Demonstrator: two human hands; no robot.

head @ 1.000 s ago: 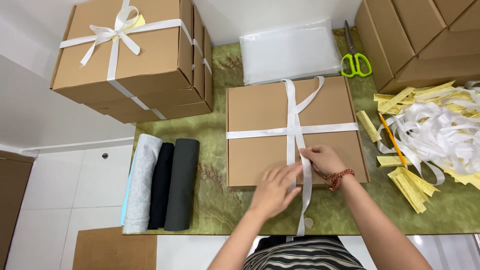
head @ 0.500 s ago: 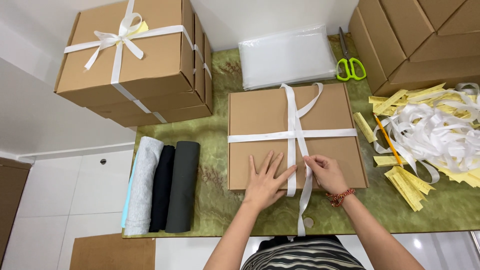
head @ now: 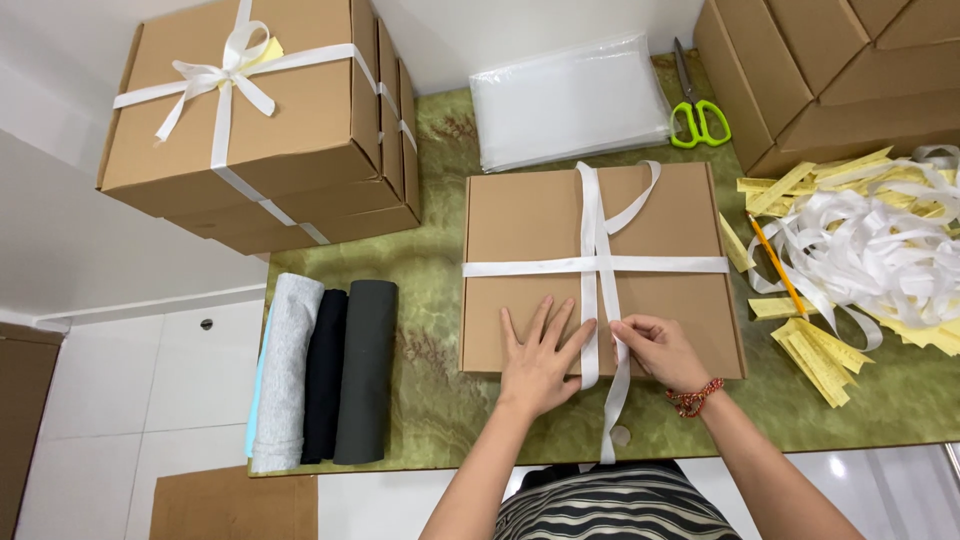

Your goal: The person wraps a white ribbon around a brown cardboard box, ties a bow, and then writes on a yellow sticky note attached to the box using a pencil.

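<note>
A flat brown cardboard box (head: 520,235) lies on the green marbled table (head: 440,270), crossed by a white ribbon (head: 590,265). My left hand (head: 540,360) rests flat with fingers spread on the box's near edge, just left of the ribbon. My right hand (head: 660,350) pinches the ribbon's loose strand at the near edge; its tail hangs down over the table's front. A red bead bracelet (head: 693,398) is on my right wrist.
Ribbon-tied cardboard boxes (head: 260,120) are stacked at the back left. Rolled grey, black and dark grey cloths (head: 325,375) lie at the front left. Clear plastic bags (head: 570,100), green scissors (head: 698,115), more boxes (head: 830,80), loose white ribbon (head: 870,250), yellow slips (head: 815,350) and a pencil (head: 775,265) sit behind and to the right.
My left hand went from curled on the ribbon to lying flat with fingers spread on the box. My right hand stays pinched on the ribbon strand near the front edge.
</note>
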